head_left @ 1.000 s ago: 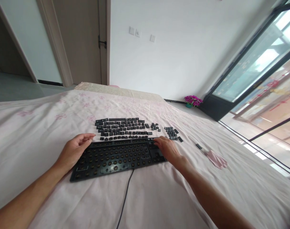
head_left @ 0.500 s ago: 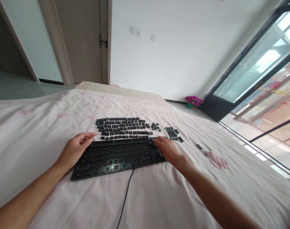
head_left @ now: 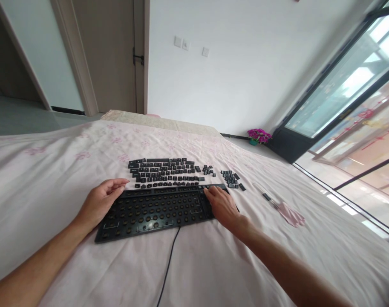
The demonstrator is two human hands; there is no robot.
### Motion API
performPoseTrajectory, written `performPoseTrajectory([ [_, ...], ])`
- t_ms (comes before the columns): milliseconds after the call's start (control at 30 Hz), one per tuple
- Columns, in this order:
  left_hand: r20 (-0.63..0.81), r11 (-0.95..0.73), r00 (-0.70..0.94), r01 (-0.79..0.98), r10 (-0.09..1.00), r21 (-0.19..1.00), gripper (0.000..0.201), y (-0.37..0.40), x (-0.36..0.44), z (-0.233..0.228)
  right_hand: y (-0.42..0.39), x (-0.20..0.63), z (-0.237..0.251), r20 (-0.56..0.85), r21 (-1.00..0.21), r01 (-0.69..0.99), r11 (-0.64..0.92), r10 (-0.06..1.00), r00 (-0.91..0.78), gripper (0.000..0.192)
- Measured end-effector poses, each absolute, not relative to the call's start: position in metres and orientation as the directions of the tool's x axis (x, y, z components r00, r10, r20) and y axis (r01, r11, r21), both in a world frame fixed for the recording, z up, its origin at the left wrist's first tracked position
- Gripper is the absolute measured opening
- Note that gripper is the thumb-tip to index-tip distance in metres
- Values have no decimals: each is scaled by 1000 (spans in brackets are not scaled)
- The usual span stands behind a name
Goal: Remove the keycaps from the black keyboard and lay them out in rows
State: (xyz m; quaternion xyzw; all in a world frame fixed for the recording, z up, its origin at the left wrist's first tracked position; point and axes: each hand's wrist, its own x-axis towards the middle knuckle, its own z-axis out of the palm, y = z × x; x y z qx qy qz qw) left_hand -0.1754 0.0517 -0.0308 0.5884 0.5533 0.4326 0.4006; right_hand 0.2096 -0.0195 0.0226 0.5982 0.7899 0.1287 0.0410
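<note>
A black keyboard frame (head_left: 156, 209), stripped of its caps, lies on the pink bedsheet (head_left: 213, 264) with its long axis running left to right. The left hand (head_left: 100, 200), loosely curled, rests at its left end; the right hand (head_left: 222, 204), fingers spread flat, covers its right end. Beyond it, loose keycaps (head_left: 164, 172) lie in rows, nearest the right hand's fingertips.

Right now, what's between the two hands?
The head view shows the black keyboard base, keycaps off, stretching from the left hand at its left end to the right hand resting on its right end.
</note>
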Motion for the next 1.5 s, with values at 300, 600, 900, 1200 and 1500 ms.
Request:
performPoseTrajectory([
  [300, 68, -70, 16, 317, 998, 946, 50, 50, -174, -27, -28, 213, 18, 132, 137, 968, 209, 965, -227, 55],
  [600, 67, -69, 19, 324, 998, 943, 50, 50, -174, -28, -15, 247, 15, 293, -303, 923, 239, 944, -149, 51],
  [900, 55, -58, 19, 330, 998, 942, 47, 53, -178, -34, 50, 302, 25, 281, -126, 992, -11, 959, 46, 28],
  [1200, 46, -47, 11, 298, 999, 953, 49, 53, -176, -34, 83, 301, 18, 166, 52, 999, -11, 986, 2, 28],
  [1500, 23, -27, 15, 277, 1000, 960, 50, 53, -177, -34, 98, 302, 18, 70, 126, 992, -16, 998, 8, 26],
])
